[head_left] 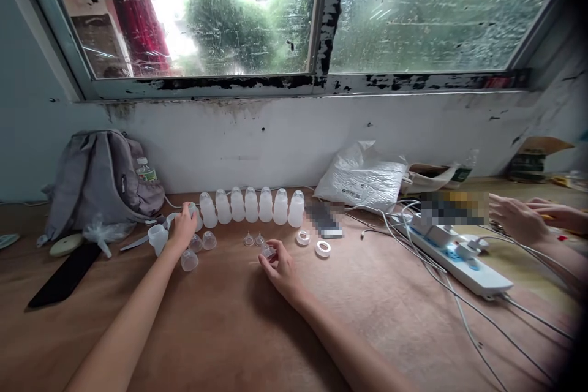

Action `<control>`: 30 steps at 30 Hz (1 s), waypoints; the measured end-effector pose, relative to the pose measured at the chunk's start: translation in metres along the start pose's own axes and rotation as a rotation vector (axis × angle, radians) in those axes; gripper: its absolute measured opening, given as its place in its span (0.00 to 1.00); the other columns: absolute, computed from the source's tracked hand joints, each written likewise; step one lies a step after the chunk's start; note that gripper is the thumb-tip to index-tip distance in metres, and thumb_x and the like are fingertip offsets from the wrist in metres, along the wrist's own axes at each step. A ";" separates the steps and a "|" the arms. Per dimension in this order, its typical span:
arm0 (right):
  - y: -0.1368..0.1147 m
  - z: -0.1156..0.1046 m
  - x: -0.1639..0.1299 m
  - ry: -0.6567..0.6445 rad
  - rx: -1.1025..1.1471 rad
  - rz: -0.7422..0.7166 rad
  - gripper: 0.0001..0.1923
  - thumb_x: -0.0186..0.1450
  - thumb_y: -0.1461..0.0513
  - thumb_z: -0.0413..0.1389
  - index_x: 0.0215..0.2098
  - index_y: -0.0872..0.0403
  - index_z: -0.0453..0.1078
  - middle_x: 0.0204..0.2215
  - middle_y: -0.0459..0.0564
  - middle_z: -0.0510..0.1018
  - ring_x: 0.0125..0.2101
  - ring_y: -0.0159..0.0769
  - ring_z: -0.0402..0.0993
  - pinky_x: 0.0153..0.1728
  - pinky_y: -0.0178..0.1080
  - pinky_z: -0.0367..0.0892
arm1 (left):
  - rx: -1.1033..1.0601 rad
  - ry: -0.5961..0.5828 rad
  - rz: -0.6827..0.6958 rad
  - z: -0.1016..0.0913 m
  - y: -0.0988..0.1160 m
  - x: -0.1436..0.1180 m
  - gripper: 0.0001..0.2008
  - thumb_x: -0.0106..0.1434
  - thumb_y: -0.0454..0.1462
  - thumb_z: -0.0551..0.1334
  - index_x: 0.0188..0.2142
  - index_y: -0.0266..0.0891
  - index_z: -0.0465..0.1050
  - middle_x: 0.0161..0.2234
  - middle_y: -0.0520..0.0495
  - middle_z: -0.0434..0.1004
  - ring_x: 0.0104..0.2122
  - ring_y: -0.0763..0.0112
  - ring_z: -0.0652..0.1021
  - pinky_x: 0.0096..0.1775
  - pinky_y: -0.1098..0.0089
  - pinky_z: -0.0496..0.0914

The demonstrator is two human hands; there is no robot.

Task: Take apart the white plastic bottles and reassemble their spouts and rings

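Observation:
My left hand (pixel 184 225) is closed around a translucent baby bottle (pixel 199 219) at the left end of a row of capped bottles (pixel 250 205); its fingers partly cover it. Just left of that hand is an open, uncapped bottle body (pixel 157 236). Clear dome caps (pixel 188 260) lie to its right. Near the table's middle, my right hand (pixel 281 266) pinches a small clear silicone teat (pixel 267 251). Two more teats (pixel 260 239) stand beside its fingertips. To the right of this hand lie two white collar rings (pixel 323 249).
A grey backpack (pixel 98 177) and black pouch (pixel 64 275) are at left. At right, cables cross the table around a white power strip (pixel 478 272). A silver plastic bag (pixel 362 174) sits by the wall, near a blurred phone (pixel 325 219). Another person's hands (pixel 523 217) are at far right.

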State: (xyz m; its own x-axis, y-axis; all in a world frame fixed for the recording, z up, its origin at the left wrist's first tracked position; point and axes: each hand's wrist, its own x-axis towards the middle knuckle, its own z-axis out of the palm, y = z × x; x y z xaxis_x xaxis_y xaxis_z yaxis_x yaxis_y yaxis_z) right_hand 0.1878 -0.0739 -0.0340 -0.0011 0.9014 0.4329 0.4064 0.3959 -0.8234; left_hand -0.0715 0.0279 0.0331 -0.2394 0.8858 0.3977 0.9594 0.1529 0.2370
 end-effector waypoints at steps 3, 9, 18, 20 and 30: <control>0.001 -0.001 0.000 0.025 -0.037 -0.015 0.15 0.58 0.60 0.52 0.43 0.54 0.59 0.33 0.50 0.69 0.26 0.32 0.66 0.29 0.37 0.68 | -0.011 0.004 0.016 -0.003 -0.001 0.004 0.11 0.58 0.35 0.52 0.39 0.34 0.67 0.29 0.41 0.75 0.33 0.59 0.76 0.33 0.68 0.65; -0.003 -0.004 0.002 0.100 -0.001 -0.109 0.20 0.56 0.63 0.53 0.48 0.53 0.59 0.41 0.53 0.68 0.40 0.38 0.67 0.40 0.41 0.66 | -0.163 0.339 0.034 -0.029 0.010 -0.020 0.12 0.59 0.42 0.52 0.36 0.39 0.69 0.41 0.41 0.64 0.42 0.61 0.70 0.40 0.67 0.65; -0.004 -0.009 0.006 0.152 0.156 0.102 0.19 0.57 0.56 0.55 0.45 0.52 0.66 0.40 0.52 0.69 0.38 0.38 0.68 0.39 0.41 0.65 | -0.910 0.389 0.249 -0.008 0.070 -0.112 0.06 0.59 0.39 0.55 0.36 0.41 0.65 0.44 0.45 0.62 0.46 0.65 0.66 0.47 0.62 0.62; 0.000 -0.010 0.009 0.154 0.280 0.190 0.20 0.56 0.55 0.55 0.46 0.53 0.64 0.40 0.51 0.70 0.38 0.38 0.68 0.39 0.41 0.65 | -1.010 0.217 0.253 0.010 0.078 -0.131 0.06 0.60 0.39 0.55 0.36 0.42 0.65 0.45 0.44 0.62 0.47 0.64 0.66 0.47 0.62 0.63; -0.030 -0.014 0.002 0.026 0.637 0.143 0.15 0.58 0.58 0.56 0.42 0.51 0.62 0.38 0.49 0.71 0.40 0.36 0.67 0.42 0.39 0.62 | -1.192 -0.447 0.215 0.032 0.086 -0.156 0.30 0.47 0.42 0.66 0.47 0.40 0.56 0.39 0.45 0.69 0.36 0.65 0.72 0.38 0.65 0.67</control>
State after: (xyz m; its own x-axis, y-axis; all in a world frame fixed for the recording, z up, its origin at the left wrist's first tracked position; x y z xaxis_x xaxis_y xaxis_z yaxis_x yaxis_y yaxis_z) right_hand 0.1887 -0.0869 -0.0032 0.0384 0.9516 0.3048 -0.2198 0.3056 -0.9264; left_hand 0.0534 -0.0832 -0.0372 0.1948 0.9480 0.2518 0.1929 -0.2887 0.9378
